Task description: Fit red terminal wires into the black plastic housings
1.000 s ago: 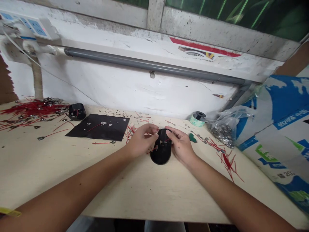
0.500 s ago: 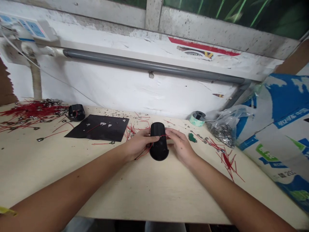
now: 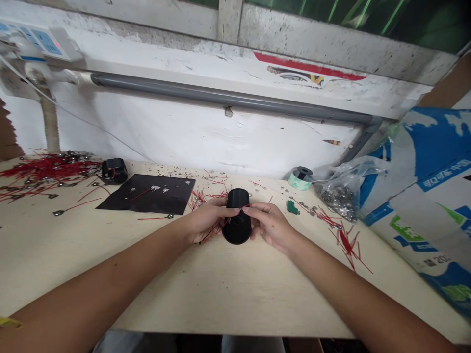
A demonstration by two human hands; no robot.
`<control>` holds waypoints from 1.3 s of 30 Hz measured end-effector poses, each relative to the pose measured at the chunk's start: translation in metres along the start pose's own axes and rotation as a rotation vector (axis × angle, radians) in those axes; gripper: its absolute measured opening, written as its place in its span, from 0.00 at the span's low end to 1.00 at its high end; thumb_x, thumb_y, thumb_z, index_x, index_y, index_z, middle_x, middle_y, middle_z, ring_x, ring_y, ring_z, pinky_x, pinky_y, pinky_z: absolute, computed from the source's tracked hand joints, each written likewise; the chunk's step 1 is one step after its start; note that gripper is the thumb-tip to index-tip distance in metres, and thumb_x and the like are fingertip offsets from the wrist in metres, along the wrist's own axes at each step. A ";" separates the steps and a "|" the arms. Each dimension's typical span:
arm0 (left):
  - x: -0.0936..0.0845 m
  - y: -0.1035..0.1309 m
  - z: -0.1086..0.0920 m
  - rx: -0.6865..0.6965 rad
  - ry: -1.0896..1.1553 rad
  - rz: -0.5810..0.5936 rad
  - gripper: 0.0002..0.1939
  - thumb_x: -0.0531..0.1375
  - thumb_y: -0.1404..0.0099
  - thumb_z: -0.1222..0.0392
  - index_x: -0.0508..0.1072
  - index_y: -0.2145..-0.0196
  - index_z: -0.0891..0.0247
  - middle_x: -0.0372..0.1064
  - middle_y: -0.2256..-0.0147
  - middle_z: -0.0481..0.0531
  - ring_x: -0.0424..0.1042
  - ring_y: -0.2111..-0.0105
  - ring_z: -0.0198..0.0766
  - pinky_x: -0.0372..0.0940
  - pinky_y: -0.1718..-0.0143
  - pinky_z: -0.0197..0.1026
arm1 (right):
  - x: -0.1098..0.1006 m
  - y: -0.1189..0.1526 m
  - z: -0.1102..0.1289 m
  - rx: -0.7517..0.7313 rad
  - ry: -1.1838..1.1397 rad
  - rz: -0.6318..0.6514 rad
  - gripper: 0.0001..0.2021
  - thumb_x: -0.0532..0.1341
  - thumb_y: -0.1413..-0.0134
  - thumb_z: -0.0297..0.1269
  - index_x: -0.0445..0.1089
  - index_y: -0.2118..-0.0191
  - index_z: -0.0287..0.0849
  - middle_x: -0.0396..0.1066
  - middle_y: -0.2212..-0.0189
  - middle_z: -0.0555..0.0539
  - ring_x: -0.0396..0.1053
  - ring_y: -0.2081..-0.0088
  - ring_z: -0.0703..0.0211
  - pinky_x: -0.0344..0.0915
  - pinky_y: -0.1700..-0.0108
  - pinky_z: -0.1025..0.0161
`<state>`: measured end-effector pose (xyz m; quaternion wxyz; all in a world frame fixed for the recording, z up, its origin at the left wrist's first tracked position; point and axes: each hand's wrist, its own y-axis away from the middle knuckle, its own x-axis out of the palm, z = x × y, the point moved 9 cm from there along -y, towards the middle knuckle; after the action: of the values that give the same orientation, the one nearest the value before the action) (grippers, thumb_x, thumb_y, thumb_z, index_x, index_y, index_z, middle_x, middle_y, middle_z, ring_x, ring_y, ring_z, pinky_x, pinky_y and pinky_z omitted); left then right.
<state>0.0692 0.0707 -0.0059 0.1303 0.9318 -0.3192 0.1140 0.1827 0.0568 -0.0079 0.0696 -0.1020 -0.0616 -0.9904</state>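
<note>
At the middle of the pale tabletop (image 3: 206, 289), the left hand (image 3: 208, 219) and the right hand (image 3: 274, 224) grip a black casing (image 3: 237, 231) by its 2 sides, both thumbs over it; its near end is too dark to show any contents. Well to the right, a clear plastic bag (image 3: 364, 171) holds small shiny metal pieces (image 3: 339, 200), just beside a blue-and-white box (image 3: 430, 206) with its inside hidden. Far left, a black housing (image 3: 119, 165) shows red wire (image 3: 114, 173) at its near face
</note>
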 end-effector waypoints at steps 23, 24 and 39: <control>0.006 0.002 -0.007 0.077 0.045 -0.069 0.28 0.73 0.50 0.59 0.73 0.52 0.71 0.77 0.67 0.58 0.76 0.68 0.44 0.67 0.59 0.47 | 0.001 0.002 0.002 -0.170 0.109 -0.003 0.14 0.71 0.54 0.47 0.76 0.74 0.39 0.69 0.84 0.51 0.65 0.85 0.63 0.68 0.84 0.65; 0.006 0.002 -0.007 0.084 0.043 -0.069 0.28 0.73 0.49 0.59 0.73 0.52 0.71 0.77 0.67 0.58 0.77 0.68 0.44 0.68 0.59 0.47 | 0.001 0.002 0.002 -0.171 0.113 -0.005 0.14 0.71 0.54 0.47 0.76 0.75 0.39 0.69 0.84 0.52 0.66 0.85 0.63 0.68 0.84 0.65; 0.000 -0.001 -0.003 0.068 -0.074 0.034 0.22 0.71 0.47 0.56 0.75 0.57 0.69 0.77 0.68 0.58 0.77 0.66 0.45 0.67 0.66 0.39 | 0.003 0.000 -0.004 0.018 -0.019 0.086 0.14 0.74 0.60 0.41 0.76 0.70 0.38 0.69 0.84 0.52 0.64 0.84 0.67 0.66 0.84 0.69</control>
<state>0.0692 0.0726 -0.0035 0.0847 0.9337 -0.3353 0.0926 0.1787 0.0555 -0.0113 0.1124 -0.1134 -0.0665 -0.9849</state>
